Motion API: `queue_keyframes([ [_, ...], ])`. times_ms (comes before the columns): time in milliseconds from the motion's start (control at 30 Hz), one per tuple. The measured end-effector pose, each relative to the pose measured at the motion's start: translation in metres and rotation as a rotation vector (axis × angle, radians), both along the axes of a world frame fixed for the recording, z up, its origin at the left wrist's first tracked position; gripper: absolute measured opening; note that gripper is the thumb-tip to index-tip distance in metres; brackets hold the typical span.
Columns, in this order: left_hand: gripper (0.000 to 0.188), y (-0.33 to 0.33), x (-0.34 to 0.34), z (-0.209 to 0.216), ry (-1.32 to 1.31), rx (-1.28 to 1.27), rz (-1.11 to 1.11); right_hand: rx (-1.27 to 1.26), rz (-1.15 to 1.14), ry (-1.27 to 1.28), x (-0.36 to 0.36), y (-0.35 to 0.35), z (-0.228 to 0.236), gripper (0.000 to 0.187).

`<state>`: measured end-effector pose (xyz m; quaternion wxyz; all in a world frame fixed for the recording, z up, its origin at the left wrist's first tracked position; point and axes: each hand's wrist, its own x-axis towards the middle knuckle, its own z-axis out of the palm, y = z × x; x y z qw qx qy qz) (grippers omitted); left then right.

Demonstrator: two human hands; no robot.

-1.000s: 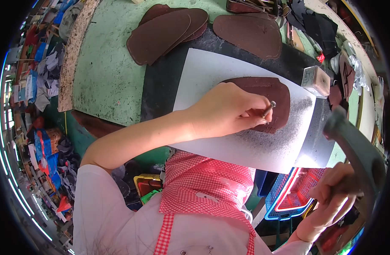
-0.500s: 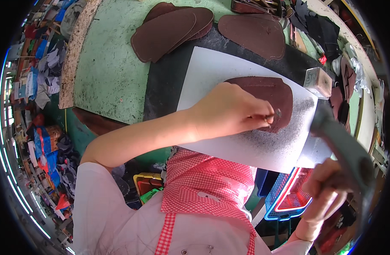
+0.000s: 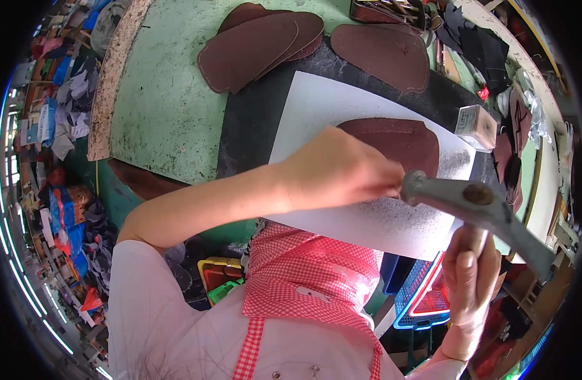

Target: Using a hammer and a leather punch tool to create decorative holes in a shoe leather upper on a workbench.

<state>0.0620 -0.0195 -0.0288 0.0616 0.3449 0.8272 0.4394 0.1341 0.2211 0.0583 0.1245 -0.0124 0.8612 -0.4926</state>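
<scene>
My right hand [image 3: 471,269] is wrapped round the wooden handle of a hammer [image 3: 455,196], whose grey metal head lies across the view at the fingertips of my left hand [image 3: 354,171]. Those fingers are closed in a pinch on a small metal punch, its end showing only in the earlier frame and now covered by the hammer head. Beneath the left hand lies a dark brown leather piece [image 3: 408,142], partly hidden by the hand. It rests on a white board [image 3: 310,120] sprinkled with dark specks toward its right side.
Under the board is a black mat [image 3: 253,120] on a green worktable [image 3: 170,95]. More brown leather pieces [image 3: 246,54] lie beyond it, another piece [image 3: 383,57] to their right. A small clear box [image 3: 476,126] stands by the board's right corner. Below hangs a blue basket [image 3: 421,307].
The hammer has swung leftward, its head now at my left fingertips. My right hand has turned more upright, while my left hand stays nearly in place over the leather.
</scene>
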Motion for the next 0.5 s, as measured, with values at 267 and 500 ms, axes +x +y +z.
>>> queue_keyframes([
  [267, 0.012, -0.001, -0.001, 0.002, -0.099, 0.026, -0.047, -0.039, 0.246, 0.151, -0.001, 0.032, -0.002, 0.046],
  [500, 0.01, -0.011, -0.01, -0.009, -0.342, 0.188, -0.043, -0.266, -0.127, 0.035, 0.007, 0.013, 0.018, 0.03],
])
